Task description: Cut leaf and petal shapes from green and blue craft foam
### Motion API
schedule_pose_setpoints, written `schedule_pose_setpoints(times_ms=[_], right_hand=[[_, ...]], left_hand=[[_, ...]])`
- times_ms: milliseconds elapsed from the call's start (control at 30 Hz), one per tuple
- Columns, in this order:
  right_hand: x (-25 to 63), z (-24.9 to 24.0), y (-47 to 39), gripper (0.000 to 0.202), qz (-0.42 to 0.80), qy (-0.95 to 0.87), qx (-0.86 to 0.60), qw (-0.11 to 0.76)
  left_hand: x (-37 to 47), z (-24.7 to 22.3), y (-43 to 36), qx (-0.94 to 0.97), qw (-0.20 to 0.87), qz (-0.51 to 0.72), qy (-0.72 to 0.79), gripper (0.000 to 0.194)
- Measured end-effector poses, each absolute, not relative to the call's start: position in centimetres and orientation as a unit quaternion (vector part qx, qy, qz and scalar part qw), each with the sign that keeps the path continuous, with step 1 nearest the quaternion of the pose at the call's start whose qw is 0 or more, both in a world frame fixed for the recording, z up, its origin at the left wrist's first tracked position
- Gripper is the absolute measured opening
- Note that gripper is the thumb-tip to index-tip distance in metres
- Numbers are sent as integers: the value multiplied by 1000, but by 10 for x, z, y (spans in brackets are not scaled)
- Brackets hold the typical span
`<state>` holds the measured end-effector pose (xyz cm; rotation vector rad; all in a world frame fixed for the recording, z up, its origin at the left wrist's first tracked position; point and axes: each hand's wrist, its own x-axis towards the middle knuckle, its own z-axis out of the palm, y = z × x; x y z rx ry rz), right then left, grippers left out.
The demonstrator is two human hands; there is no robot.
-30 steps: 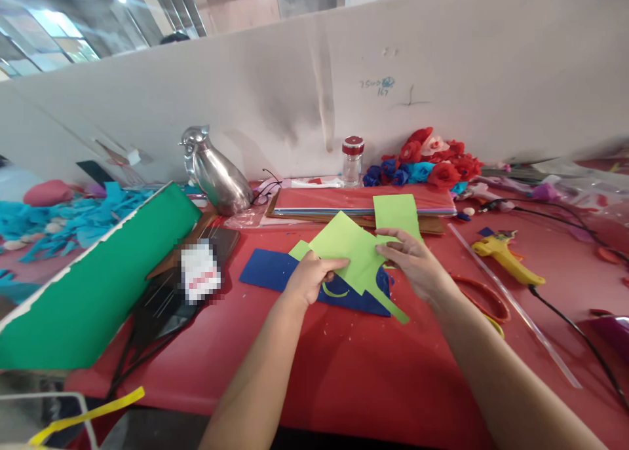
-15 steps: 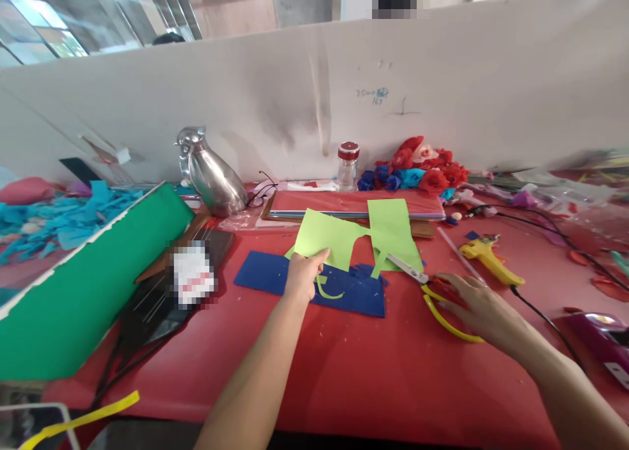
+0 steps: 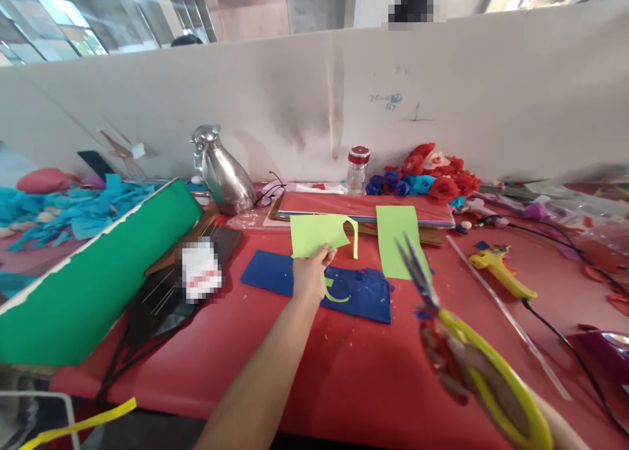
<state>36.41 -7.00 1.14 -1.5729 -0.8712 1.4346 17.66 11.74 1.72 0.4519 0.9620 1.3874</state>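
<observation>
My left hand (image 3: pixel 310 278) pinches a light green paper piece (image 3: pixel 314 234) between thumb and fingers. A narrow curved strip hangs from the paper's right end. My right hand (image 3: pixel 466 366), blurred, grips scissors (image 3: pixel 421 270) with yellow and red handles, raised toward me with the blades pointing up and away. Behind the blades, a separate light green sheet (image 3: pixel 396 240) lies partly over the stack's front edge. Below my left hand is a dark blue sheet (image 3: pixel 366 300) with a curved green scrap (image 3: pixel 340 299) on it.
Behind stand a metal jug (image 3: pixel 223 175) and a red-lidded jar (image 3: pixel 358 169), beside paper roses (image 3: pixel 442 178). A paper stack (image 3: pixel 363 206) lies before them. To the right are a clear stick (image 3: pixel 511 319) and yellow glue gun (image 3: pixel 504 273); a green board (image 3: pixel 108 280) leans left.
The green paper has come apart into two pieces, the left one in my left hand. My right hand has lifted the scissors off the table toward me, turning the blades upward.
</observation>
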Motion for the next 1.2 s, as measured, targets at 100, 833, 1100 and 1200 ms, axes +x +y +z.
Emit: schedule_pose_setpoints(times_ms=[100, 833, 1100, 1200], right_hand=[[322, 26, -58, 52, 667, -308, -568, 372], [292, 31, 16, 50, 632, -351, -566, 396], [293, 34, 11, 57, 626, -319, -594, 391], [293, 33, 10, 57, 608, -335, -595, 405]], left_hand=[[176, 18, 115, 215, 605, 632, 433, 25], [179, 38, 100, 215, 576, 641, 460, 34], [178, 41, 100, 209, 596, 625, 459, 34], [179, 40, 100, 207, 597, 627, 455, 34]])
